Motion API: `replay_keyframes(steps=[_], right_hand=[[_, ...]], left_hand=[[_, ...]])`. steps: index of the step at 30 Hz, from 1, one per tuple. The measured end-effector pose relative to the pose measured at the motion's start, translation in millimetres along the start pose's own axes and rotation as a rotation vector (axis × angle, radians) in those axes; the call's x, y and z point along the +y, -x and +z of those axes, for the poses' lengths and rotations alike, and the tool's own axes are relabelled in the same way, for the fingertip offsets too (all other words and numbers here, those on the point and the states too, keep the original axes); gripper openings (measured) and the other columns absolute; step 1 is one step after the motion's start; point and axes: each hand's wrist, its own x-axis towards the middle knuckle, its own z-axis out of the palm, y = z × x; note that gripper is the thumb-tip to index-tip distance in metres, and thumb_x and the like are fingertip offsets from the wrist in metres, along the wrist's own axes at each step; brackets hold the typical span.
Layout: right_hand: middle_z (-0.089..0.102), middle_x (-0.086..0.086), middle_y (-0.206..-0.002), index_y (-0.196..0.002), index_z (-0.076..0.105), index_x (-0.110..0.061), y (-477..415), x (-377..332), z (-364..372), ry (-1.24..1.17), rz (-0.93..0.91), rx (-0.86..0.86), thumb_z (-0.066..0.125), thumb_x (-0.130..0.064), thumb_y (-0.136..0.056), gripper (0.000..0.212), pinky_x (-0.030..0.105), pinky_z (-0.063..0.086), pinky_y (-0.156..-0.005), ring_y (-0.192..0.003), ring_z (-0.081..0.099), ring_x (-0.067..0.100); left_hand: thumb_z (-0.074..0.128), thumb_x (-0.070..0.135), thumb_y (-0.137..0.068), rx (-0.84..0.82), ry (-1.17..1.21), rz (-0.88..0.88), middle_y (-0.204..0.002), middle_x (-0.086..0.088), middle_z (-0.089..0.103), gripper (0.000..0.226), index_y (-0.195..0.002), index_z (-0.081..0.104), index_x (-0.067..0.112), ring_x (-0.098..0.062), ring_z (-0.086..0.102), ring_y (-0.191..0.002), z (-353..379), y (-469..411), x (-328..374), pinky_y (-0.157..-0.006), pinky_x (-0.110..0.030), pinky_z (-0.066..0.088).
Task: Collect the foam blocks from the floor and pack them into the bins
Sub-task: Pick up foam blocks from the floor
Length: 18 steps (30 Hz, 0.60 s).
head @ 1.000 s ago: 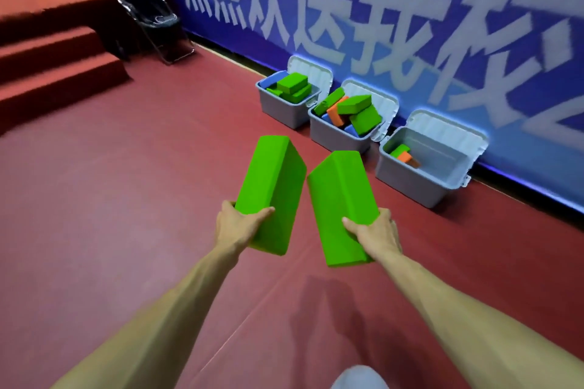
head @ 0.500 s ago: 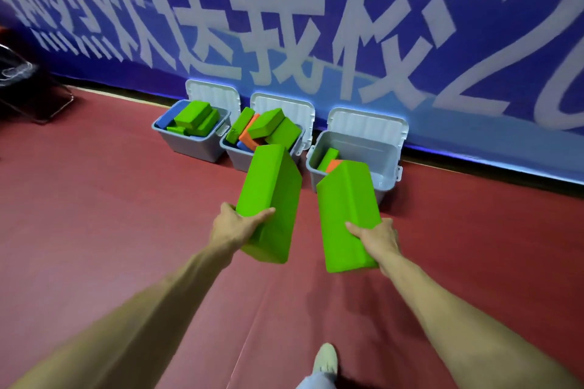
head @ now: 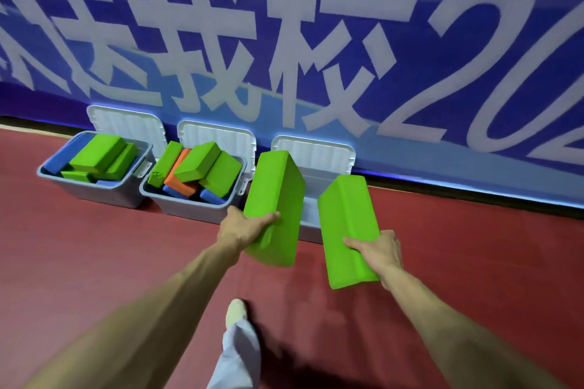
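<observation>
Hands point(head: 245, 227) point(head: 380, 251): two green blocks point(head: 275, 199) point(head: 346, 227); three bins point(head: 94, 191) point(head: 189, 210) point(head: 309, 230).

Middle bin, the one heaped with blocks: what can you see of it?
The middle bin is a grey plastic tub on the red floor against the blue banner, between the left bin and the right bin. Its white ribbed lid stands open, leaning back on the banner. It is heaped above the rim with foam blocks at odd angles: mostly green, one orange block, blue blocks beneath. A white latch hangs at its right end.
</observation>
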Motion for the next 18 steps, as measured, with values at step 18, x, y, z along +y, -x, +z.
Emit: replay_keyframes(steps=[18], right_hand=[[0.056,0.023,-0.127,-0.121,0.045,0.002,-224,-167,88,0.115,0.200,0.014,0.079,-0.056,-0.067,0.087,0.038,0.045,-0.088,-0.116,0.055,0.037]], left_hand=[[0.081,0.070,-0.044,-0.253,-0.275,-0.062,-0.115,-0.009,0.060,0.098,-0.113,0.046,0.012,-0.028,0.059,-0.106,35,-293,103,-0.093,-0.043,0.050]])
